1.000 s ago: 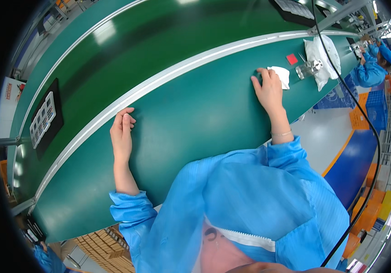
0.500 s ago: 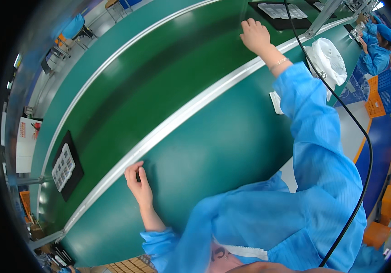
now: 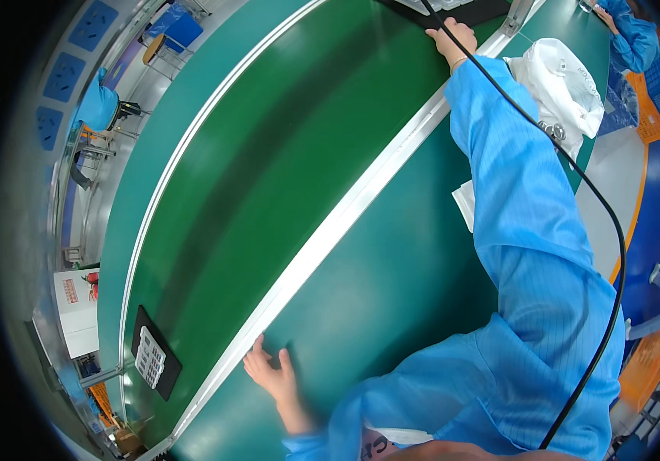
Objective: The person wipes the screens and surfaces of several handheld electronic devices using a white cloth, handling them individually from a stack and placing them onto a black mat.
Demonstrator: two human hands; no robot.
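Note:
At the top of the view, my right hand [image 3: 453, 42] is at the near edge of a black board [image 3: 485, 12], its fingers bent against that edge. A white compartment tray [image 3: 420, 5] lies on this board, partly cut off by the picture's rim. My left hand [image 3: 272, 376] rests by the pale metal rail [image 3: 299, 280], thumb and fingers apart, holding nothing. Across the rail runs a green conveyor belt [image 3: 268, 161]. Farther left on it lies another black board [image 3: 167, 375] with a white compartment tray [image 3: 149, 357].
A white cloth bag [image 3: 556, 88] and a white folded piece [image 3: 464, 203] lie on the teal table [image 3: 360, 307] beside my right arm. A black cable [image 3: 614, 223] hangs across the right side. Another person's sleeve [image 3: 633, 34] shows at the upper right.
My right hand has moved forward from above the belt to the black board's edge. The view has shifted, and the left hand stays by the rail, open.

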